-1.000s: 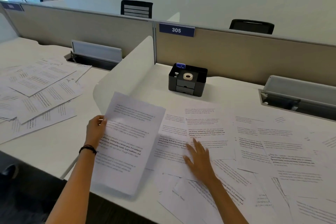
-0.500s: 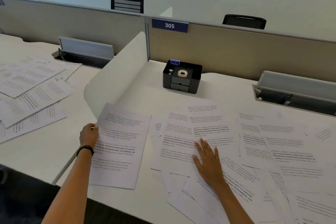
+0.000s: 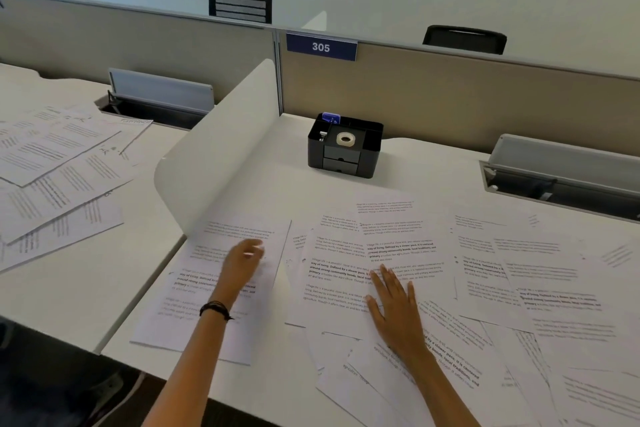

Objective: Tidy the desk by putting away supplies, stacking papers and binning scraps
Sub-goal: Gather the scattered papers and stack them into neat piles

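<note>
Printed white paper sheets (image 3: 502, 270) are pinned on the white bench (image 3: 433, 163) by the flat right hand (image 3: 394, 302), likely for gathering. The blurred left hand (image 3: 242, 260) is held loosely open.

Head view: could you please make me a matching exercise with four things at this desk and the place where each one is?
Things:
1. tape roll
2. left hand
3. right hand
4. blue sign

Places:
A. flat on the overlapping sheets
B. on the beige partition
C. over the single sheet beside the white divider
D. in the black organiser

Pairs: 1-D; 2-C; 3-A; 4-B
</note>
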Motion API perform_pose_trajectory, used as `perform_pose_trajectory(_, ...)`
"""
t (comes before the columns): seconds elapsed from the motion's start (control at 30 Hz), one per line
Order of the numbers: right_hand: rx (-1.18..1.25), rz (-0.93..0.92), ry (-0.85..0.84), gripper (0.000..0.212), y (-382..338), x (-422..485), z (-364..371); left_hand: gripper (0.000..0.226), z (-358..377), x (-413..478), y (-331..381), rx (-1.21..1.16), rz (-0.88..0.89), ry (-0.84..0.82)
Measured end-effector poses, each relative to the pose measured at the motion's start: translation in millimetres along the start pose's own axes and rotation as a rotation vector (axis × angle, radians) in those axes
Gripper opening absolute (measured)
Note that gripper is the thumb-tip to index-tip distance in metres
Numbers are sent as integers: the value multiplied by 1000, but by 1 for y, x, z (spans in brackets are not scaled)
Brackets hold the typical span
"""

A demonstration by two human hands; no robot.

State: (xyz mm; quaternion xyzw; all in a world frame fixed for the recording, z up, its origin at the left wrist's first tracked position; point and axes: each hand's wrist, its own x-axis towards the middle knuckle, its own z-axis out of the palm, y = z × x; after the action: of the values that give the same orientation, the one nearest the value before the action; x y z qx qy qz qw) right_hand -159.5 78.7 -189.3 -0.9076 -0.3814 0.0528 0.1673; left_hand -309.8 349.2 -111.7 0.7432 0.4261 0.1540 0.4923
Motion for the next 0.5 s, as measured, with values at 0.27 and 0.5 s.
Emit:
perform_pose_trajectory(0.27, -3, -1, 0, 71, 3, 1, 3, 45, 40, -22, 14, -254, -272, -206)
perform_pose_trajectory(0.5, 34, 13, 31, 63, 2, 0, 2, 64, 66, -24, 30, -345, -333, -188)
